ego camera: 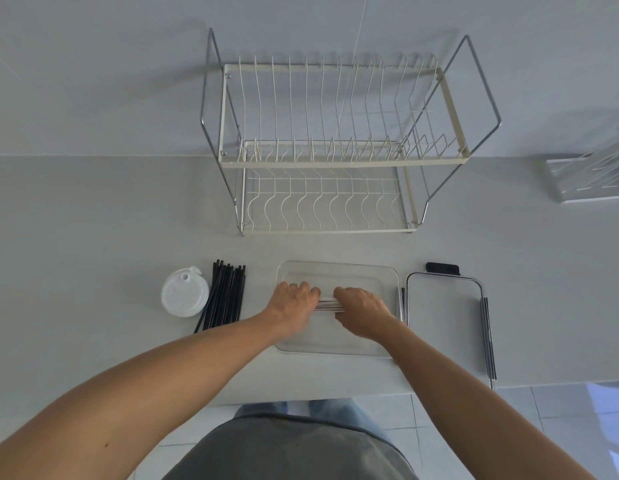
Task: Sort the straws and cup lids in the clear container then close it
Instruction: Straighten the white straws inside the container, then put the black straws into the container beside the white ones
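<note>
Overhead, a dish rack (336, 150) stands on the tabletop (93, 220). Nearer, the clear container (339, 271) holds both hands: left grip (294, 299) and right grip (361, 306) pinching one pale straw bundle (329, 304). Lid (443, 320) right; black straws (223, 297), cup lids (184, 292) left.

Black straws (222, 296), white cup lids (184, 296), clear container (339, 271), cream dish rack (336, 164).
</note>
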